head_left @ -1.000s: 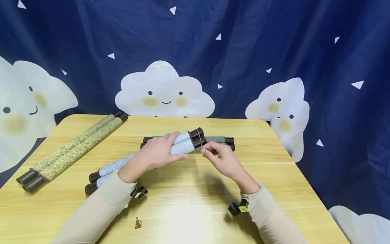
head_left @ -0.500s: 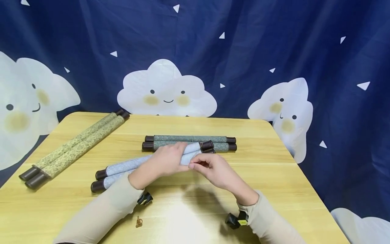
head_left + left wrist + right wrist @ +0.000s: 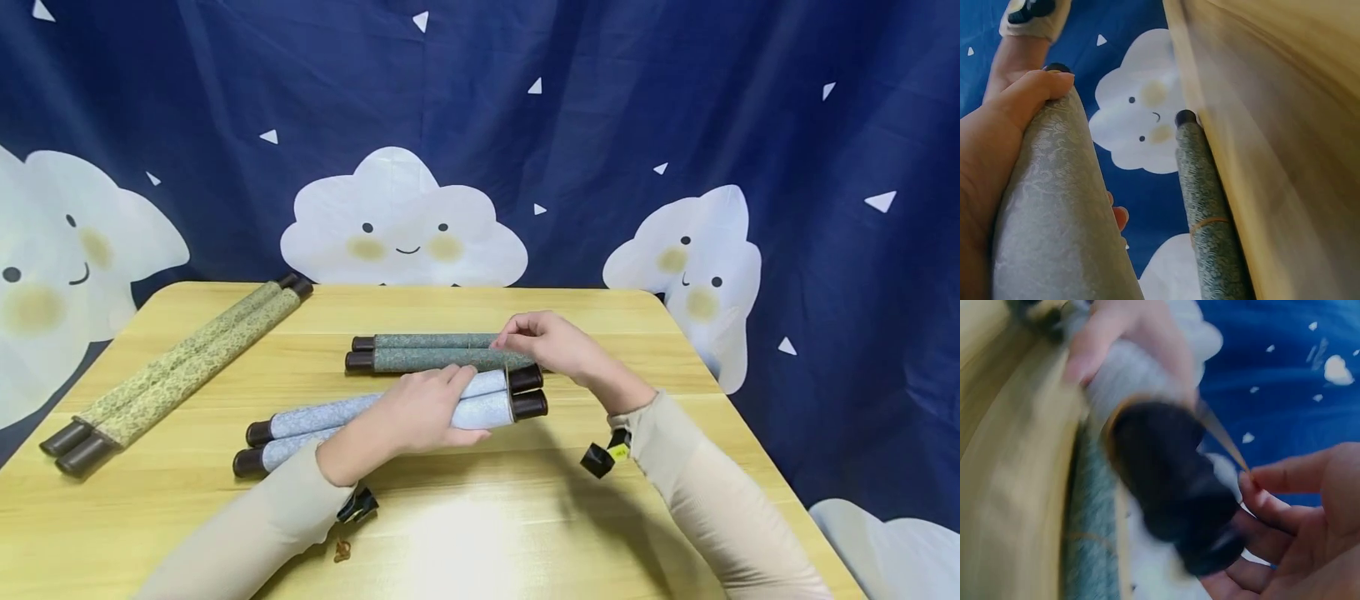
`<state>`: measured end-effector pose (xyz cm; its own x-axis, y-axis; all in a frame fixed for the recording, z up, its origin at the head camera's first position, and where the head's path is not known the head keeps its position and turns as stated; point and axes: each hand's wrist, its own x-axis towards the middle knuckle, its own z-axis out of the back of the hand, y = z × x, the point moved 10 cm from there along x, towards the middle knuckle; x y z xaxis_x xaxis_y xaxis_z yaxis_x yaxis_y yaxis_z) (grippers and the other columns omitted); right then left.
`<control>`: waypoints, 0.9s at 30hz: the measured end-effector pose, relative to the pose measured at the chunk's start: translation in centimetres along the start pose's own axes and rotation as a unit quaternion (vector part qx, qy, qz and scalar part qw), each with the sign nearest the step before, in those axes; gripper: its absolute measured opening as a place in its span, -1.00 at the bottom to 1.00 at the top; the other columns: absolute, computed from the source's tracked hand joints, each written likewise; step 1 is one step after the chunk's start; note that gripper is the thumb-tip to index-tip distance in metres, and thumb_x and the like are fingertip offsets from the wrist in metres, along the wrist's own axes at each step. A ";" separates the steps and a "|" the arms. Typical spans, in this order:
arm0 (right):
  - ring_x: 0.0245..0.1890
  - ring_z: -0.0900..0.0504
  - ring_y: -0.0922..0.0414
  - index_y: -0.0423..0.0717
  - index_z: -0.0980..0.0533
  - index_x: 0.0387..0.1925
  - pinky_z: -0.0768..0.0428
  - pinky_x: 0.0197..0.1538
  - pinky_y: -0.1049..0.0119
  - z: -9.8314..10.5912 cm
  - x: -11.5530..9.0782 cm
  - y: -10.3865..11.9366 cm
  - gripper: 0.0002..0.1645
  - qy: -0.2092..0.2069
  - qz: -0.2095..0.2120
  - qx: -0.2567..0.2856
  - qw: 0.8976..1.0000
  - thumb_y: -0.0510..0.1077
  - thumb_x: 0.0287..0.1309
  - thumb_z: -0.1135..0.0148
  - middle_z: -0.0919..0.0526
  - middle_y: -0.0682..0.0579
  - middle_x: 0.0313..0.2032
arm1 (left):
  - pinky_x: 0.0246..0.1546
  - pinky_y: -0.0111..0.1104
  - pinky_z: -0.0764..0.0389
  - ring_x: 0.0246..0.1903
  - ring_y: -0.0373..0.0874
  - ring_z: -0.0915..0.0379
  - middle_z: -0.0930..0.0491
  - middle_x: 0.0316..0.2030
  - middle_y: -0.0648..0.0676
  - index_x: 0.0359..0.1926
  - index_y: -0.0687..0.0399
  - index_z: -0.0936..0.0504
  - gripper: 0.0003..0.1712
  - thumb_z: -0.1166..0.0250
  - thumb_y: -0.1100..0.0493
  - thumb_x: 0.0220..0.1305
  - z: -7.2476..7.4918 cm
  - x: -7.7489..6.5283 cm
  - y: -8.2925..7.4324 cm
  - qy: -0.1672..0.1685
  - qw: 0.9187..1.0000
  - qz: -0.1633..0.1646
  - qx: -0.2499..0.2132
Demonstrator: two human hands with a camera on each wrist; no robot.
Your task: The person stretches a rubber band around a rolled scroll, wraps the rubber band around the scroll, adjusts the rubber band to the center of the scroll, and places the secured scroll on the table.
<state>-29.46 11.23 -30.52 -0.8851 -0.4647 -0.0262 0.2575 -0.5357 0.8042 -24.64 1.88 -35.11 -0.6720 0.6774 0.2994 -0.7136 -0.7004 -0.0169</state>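
Note:
A light blue double-rolled scroll (image 3: 483, 410) with dark brown end knobs slants over the table. My left hand (image 3: 416, 410) grips it near its right end, thumb along the near side. At that end, my right hand (image 3: 558, 346) pinches a rubber band (image 3: 1229, 440) between thumb and forefinger. The band loops round the scroll beside the dark knobs (image 3: 1160, 462) and is pulled taut away from it in the right wrist view. Behind lies a green scroll (image 3: 427, 359), partly covered by the right hand. A thin band (image 3: 1210, 222) circles it in the left wrist view.
A yellow patterned scroll (image 3: 187, 360) lies diagonally along the left of the wooden table (image 3: 480, 500). Near the front sits a small brown tangle (image 3: 342, 550), looking like rubber bands. A dark blue curtain (image 3: 585, 125) with clouds hangs behind the table.
The right hand has gone from the scroll's near side up and over to its far side, drawing the band. The scroll's right end has come down and shifted right in the left hand.

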 end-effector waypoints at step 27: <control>-0.57 -0.41 0.39 0.16 -0.45 -0.43 -0.43 -0.44 0.47 -5.4 -5.1 7.1 -0.93 -0.094 0.138 -0.215 0.962 -0.03 0.16 -0.09 -0.49 0.37 -0.51 | -0.70 -0.44 -0.38 -0.61 -0.20 -0.34 -0.40 -0.45 -0.08 -0.12 0.05 -0.32 -0.07 0.04 -0.63 -0.24 0.3 0.4 3.1 -0.009 0.996 0.085 -0.017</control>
<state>-21.07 6.00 -27.88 -0.8039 -0.5173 0.2936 0.5939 -0.6705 0.4447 -27.07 -0.12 -34.79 -0.7801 0.5459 0.3058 -0.5967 -0.7961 -0.1010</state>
